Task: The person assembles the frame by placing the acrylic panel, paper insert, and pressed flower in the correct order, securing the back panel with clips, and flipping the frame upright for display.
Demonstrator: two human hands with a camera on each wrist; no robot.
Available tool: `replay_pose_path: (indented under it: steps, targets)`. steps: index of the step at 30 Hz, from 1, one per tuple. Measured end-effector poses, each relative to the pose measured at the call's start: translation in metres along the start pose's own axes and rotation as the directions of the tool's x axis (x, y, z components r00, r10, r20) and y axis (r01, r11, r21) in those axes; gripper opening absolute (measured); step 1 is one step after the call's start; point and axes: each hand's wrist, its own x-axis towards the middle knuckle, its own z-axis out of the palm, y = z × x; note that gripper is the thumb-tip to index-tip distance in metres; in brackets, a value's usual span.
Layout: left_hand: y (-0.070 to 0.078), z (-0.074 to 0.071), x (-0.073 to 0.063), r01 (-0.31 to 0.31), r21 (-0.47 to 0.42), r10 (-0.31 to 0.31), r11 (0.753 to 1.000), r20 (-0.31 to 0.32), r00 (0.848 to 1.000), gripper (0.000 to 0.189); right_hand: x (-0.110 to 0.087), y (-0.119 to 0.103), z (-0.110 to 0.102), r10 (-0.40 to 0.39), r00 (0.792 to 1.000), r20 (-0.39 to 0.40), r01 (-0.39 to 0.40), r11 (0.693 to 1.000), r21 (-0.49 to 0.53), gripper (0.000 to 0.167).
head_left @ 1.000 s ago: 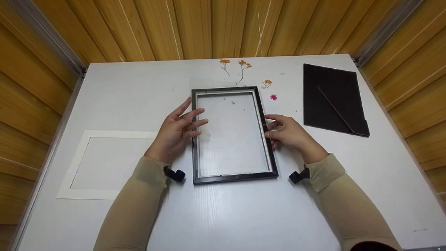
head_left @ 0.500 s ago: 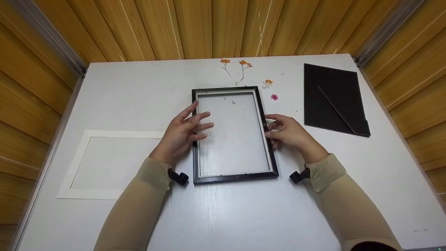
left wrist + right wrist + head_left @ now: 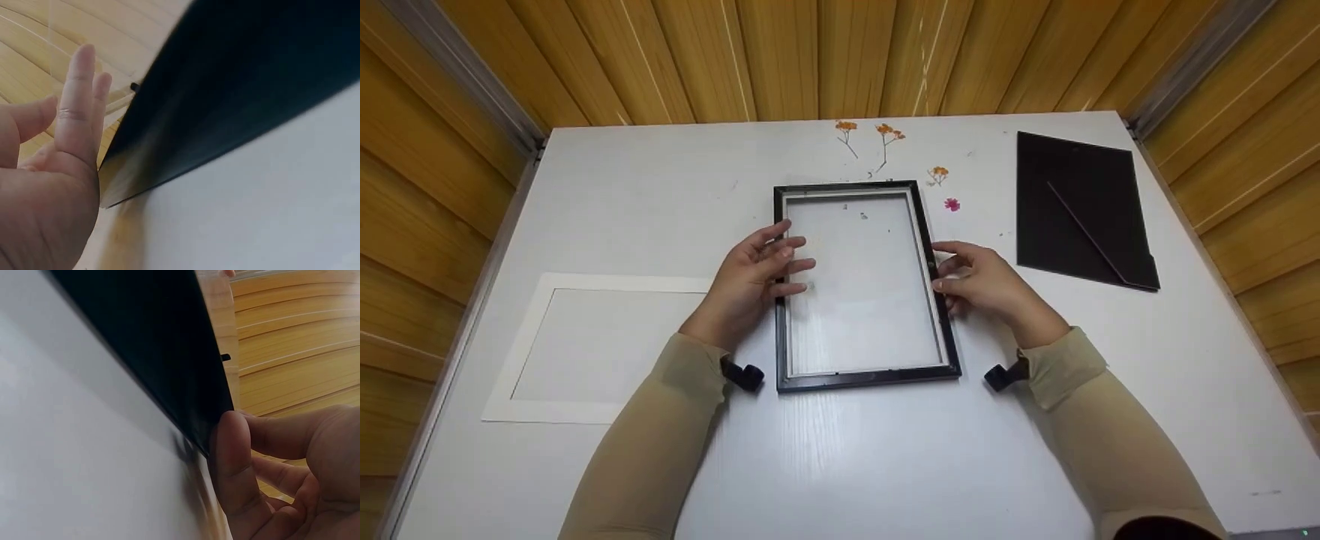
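Observation:
A black picture frame [image 3: 867,376] with a pale inner lip lies upright in the middle of the table. My left hand [image 3: 742,274] is at its left side, fingers spread and nearly straight, reaching over the border. My right hand [image 3: 990,289] holds the frame's right side, thumb and index finger at the edge; the other fingers curl below, partly hidden. In the left wrist view, a clear sheet [image 3: 129,50] shows faintly beyond the frame's dark side [image 3: 225,95]. In the right wrist view, a fingertip [image 3: 233,439] presses against the frame.
A white mat [image 3: 562,411] with a rectangular opening lies left, partly under the left arm. Several pressed orange flowers [image 3: 889,133] and a pink flower [image 3: 952,204] lie behind the frame. A black backing board with a stand [image 3: 1084,210] lies at the right.
My left hand has moved right over the frame's border, and its fingers have drawn in slightly. A faint clear edge behind the frame has disappeared from the head view. My right hand stays put.

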Motion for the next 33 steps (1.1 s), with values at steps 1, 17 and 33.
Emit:
replay_pose_path:
  steps: [1,17,33]
  targets:
    - [0.000,-0.001,0.001,-0.018,0.057,0.019,0.998,-0.023,1.000,0.063,0.000,0.000,0.000,0.000,1.000,-0.001,0.000,1.000,-0.002,0.075]
    - [-0.004,-0.005,0.002,-0.015,0.697,0.181,0.717,-0.166,0.969,0.054,0.002,0.003,-0.001,-0.012,1.000,-0.002,0.012,1.000,0.007,0.075]
    - [-0.003,0.002,0.004,0.019,0.730,0.193,0.683,-0.205,0.960,0.068,0.002,0.001,-0.002,-0.011,1.000,-0.003,0.011,1.000,0.001,0.075]
